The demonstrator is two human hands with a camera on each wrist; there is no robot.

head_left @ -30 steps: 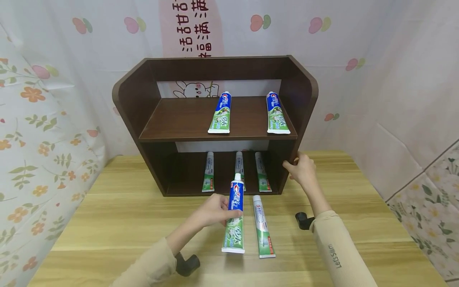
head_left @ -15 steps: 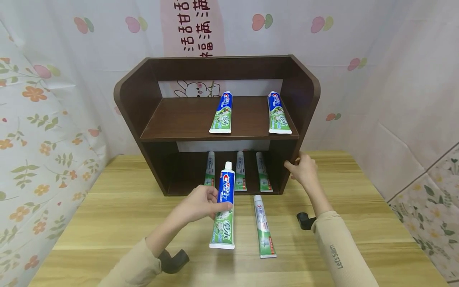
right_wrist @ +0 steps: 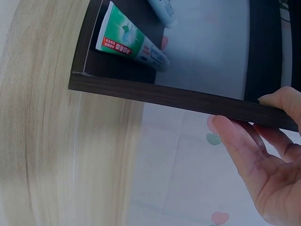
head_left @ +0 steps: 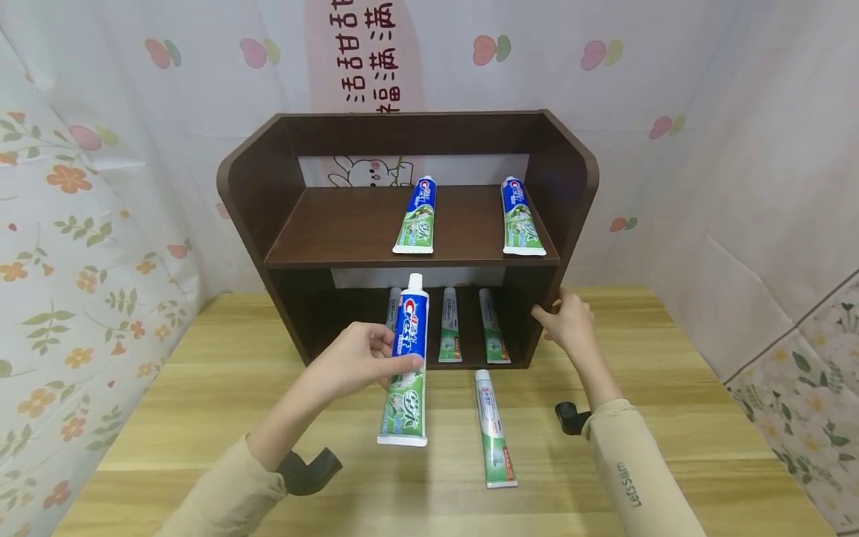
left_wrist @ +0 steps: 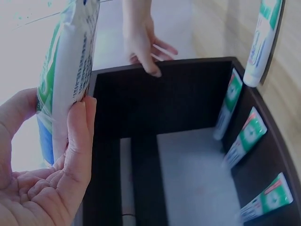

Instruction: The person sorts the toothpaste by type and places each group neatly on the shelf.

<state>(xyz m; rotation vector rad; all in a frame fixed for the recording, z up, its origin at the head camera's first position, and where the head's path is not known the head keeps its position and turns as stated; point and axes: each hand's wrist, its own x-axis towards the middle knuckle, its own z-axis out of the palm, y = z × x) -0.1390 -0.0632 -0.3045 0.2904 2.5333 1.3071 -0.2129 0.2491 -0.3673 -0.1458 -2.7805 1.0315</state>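
My left hand [head_left: 359, 358] pinches a blue and green toothpaste tube [head_left: 406, 403] between thumb and fingers. The tube is raised over the table before the shelf's lower level, cap upward. At the right side panel [right_wrist: 188, 101] of a dark brown two-level shelf [head_left: 335, 224], my right hand [head_left: 569, 321] grips the edge, thumb inside and fingers outside. Two more blue and green tubes, a middle one [head_left: 416, 216] and a right one [head_left: 522, 216], lie on the upper level. Below are white and green tubes [head_left: 450, 326]; the held tube partly hides the leftmost [head_left: 394, 302].
One white and green tube [head_left: 495, 432] lies on the wooden table [head_left: 201, 418], in front of the shelf. Behind hangs a printed curtain [head_left: 644, 74], and a flowered cloth [head_left: 80, 246] covers the left side. Black wrist mounts [head_left: 309, 471] stick out by both sleeves.
My left hand has carried the toothpaste tube left and upward. It uncovers the middle lower tube and now overlaps the leftmost one. My right hand keeps its grip on the side panel.
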